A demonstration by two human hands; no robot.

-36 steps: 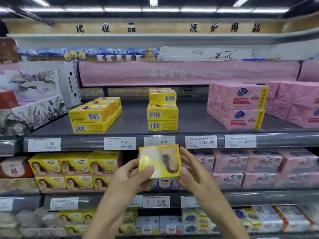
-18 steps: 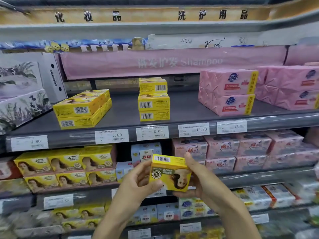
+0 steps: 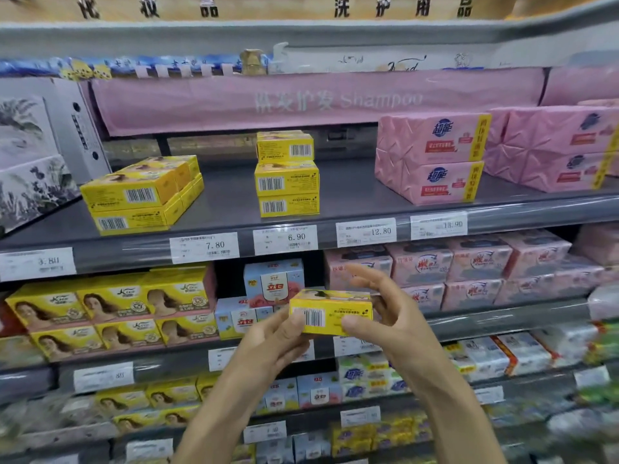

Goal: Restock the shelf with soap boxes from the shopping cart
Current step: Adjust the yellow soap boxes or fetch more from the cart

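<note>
In front of the soap aisle, about chest height, I have one yellow soap box [image 3: 330, 313] in the air between both hands, barcode side toward me. It sits well below the upper shelf [image 3: 351, 195] and touches no stock. Left hand [image 3: 274, 343] grasps the left end, thumb on the barcode face, fingers underneath. Right hand [image 3: 392, 313] pinches the right end with the thumb on the front; its upper fingers are splayed and blurred, so that grip looks loose. Cart not in view.

Step in hand, my read: get this box onto the middle stack [image 3: 287, 175], three matching yellow boxes with barcodes out, above the 6.90 tag [image 3: 285, 240]. To do it well:
- keep the barcode face forward like the others and keep the box level
- lift clear of the shelf lip and set it flat and square on top
- the stack is narrow and tall, so no shoving, or start a new column just beside it

The left stack [image 3: 140, 195] over the 7.80 tag [image 3: 204, 247] has similar packaging. The small print is too blurred to say which one matches.

Readable:
- price tags: 7.80, 6.90, 12.80 tag [image 3: 366, 232], and a far-left one that looks like 3.80
- pink banner [image 3: 318, 100]: "Shampoo" after Chinese characters
- header sign: 化妆品 and 洗护用品
- pink packs [image 3: 432, 159]: 超能
- blue boxes [image 3: 274, 283] behind my hands: 立白
</note>
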